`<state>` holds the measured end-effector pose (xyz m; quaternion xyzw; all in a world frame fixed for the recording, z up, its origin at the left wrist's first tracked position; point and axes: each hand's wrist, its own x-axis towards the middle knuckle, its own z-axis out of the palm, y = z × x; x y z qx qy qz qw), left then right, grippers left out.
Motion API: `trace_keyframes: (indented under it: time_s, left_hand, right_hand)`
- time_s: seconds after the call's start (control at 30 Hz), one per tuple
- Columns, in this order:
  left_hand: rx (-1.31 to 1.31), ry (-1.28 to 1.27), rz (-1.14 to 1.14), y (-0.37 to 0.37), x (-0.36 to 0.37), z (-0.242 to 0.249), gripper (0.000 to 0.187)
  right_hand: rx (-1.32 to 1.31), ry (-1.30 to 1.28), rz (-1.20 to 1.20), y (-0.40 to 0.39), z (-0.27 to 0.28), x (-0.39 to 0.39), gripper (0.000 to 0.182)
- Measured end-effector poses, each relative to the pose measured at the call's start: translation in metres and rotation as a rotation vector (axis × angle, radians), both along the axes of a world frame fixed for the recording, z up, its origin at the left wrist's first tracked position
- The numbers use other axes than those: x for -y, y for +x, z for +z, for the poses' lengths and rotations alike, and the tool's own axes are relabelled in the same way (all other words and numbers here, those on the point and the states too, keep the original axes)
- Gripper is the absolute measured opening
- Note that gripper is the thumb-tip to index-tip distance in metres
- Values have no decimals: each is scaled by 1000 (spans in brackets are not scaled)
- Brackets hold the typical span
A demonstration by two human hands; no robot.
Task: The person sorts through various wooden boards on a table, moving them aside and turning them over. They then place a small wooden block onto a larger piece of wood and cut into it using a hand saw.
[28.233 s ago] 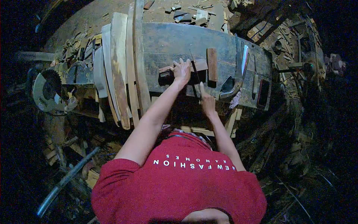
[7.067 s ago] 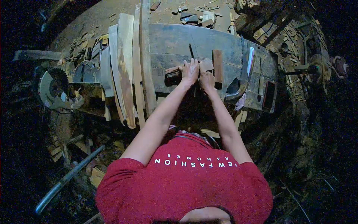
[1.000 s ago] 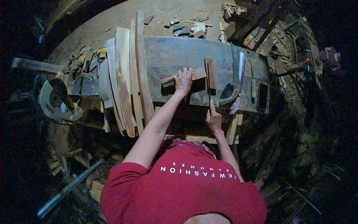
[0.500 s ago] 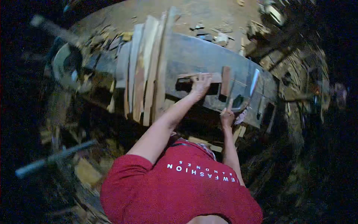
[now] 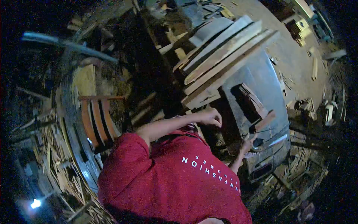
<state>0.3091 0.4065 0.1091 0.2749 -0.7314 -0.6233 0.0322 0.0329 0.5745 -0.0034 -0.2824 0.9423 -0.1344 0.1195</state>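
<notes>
My left hand (image 5: pixel 210 116) is drawn back in front of my chest, off the table's near edge. Its fingers are curled closed and nothing shows in them. My right hand (image 5: pixel 245 143) is at the near edge of the worn table (image 5: pixel 272 89), its fingers closed around something too small and blurred to name. Just beyond it lies a short reddish wood block (image 5: pixel 265 121). A larger dark-sided wooden piece (image 5: pixel 250 102) rests farther up the table. Beside the right hand is a dark opening (image 5: pixel 257 142) in the tabletop, with a shiny metal strip (image 5: pixel 279 140) past it.
Several long boards (image 5: pixel 227 56) lie side by side across the table's left end. An orange slatted wooden piece (image 5: pixel 99 121) stands at the left. Scrap wood (image 5: pixel 59 164) covers the floor, and a bright lamp (image 5: pixel 35 203) glows at lower left.
My left hand has left the dark-sided wooden piece, pulled back toward my body and curled closed. The view has turned to the left. My right hand stays by the table edge.
</notes>
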Motion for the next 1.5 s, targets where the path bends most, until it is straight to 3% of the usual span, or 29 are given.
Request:
trace_keyframes:
  time_s: [0.03,0.13,0.17,0.23,0.27,0.33,0.4,0.47,0.53,0.6,0.67,0.73,0.8,0.83,0.87,0.93,0.97,1.03,1.13,1.17,1.23,1.27,1.33,1.37,1.43,1.5]
  left_hand:
    - [-24,72,101,21,-1,2,24]
    - [51,254,293,80,-8,-32,30]
    - [188,249,332,98,-5,-27,31]
    - [319,369,529,130,-9,-29,33]
    - [310,497,689,146,-17,-45,33]
    - [399,545,809,189,-33,-107,33]
    - [360,578,934,222,-56,-134,33]
    - [436,558,961,259,-84,-178,37]
    - [499,630,1020,260,-106,-150,38]
    - [563,710,1082,266,-124,-139,41]
    - [542,729,1184,278,-148,-152,46]
    - [412,704,1197,294,-171,-175,50]
    - [519,572,1072,306,-181,-203,51]
    - [514,573,1083,309,-184,-214,51]
    - [509,560,1109,311,-186,-224,49]
    - [500,550,1145,304,-182,-214,48]
    - [475,565,1155,292,-169,-186,47]
    - [451,580,1170,286,-160,-168,46]
    - [486,557,1166,294,-146,-177,46]
    - [499,550,1160,296,-139,-183,47]
    - [524,539,1147,300,-129,-194,47]
    - [537,538,1139,301,-123,-200,47]
    - [561,532,1121,302,-109,-210,47]
    - [571,523,1112,305,-101,-214,48]
    - [589,492,1105,307,-80,-221,48]
    - [607,457,1104,306,-64,-227,48]
  right_hand:
    - [49,72,-34,5,23,9,60]
    - [-86,-57,37,-15,-3,3,56]
    - [-9,-16,-41,15,55,30,53]
    - [-27,-5,22,23,73,44,53]
    - [-46,7,79,25,74,46,53]
    - [-43,-16,106,26,68,48,56]
    - [-80,-140,188,35,77,50,55]
    - [-74,-232,235,15,46,45,53]
    - [-68,-304,287,8,39,43,52]
    - [12,-29,200,21,69,54,50]
    - [27,-24,264,16,65,57,49]
    - [37,-19,327,-1,56,56,49]
    - [285,-122,623,-39,21,49,45]
    - [687,-410,516,-68,-34,43,42]
    - [687,-408,528,-65,-34,50,42]
    - [70,-688,813,-45,-24,66,32]
    - [73,-686,822,-52,-34,67,32]
    - [371,-421,817,-73,-67,67,38]
    - [393,-442,765,-77,-82,64,26]
    - [392,-441,762,-45,-31,3,26]
    - [-16,242,574,25,66,108,18]
    - [-17,249,571,17,43,102,18]
    - [-118,-382,548,-9,-18,83,14]
    - [-121,-381,543,-1,-7,88,14]
    - [257,-610,565,36,30,110,20]
    - [314,-522,522,54,28,131,23]
